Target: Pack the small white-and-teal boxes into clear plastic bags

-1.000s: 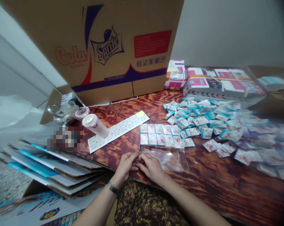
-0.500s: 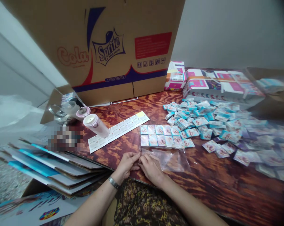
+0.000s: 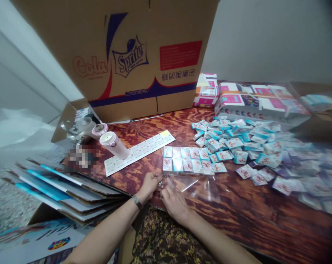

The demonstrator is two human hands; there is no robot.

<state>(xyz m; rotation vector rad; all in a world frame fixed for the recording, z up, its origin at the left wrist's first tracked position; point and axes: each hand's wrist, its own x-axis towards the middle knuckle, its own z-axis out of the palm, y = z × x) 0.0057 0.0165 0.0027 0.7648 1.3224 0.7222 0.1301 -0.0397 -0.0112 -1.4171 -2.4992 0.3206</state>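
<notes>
My left hand [image 3: 150, 186], with a metal watch [image 3: 137, 201] on the wrist, is at the table's near edge, its fingertips pinched on the left edge of a clear plastic bag [image 3: 201, 187]. Close beside it, my right hand [image 3: 173, 201] has its fingers curled at the same bag. Just beyond the hands, two rows of small boxes with a hand picture [image 3: 186, 159] lie side by side at the bag's far end. A loose heap of similar small boxes [image 3: 234, 143] spreads to the right.
A large cardboard carton [image 3: 133, 88] stands at the back. A pink cup [image 3: 115, 145] is on a printed strip [image 3: 155, 145]. Folded cardboard [image 3: 69, 194] lies at the left edge. Wrapped packages [image 3: 259, 99] sit at the back right.
My hands have moved slightly apart; the left fingers have gone a little up and left, and the right hand a little lower. The bag's clear part has shifted.
</notes>
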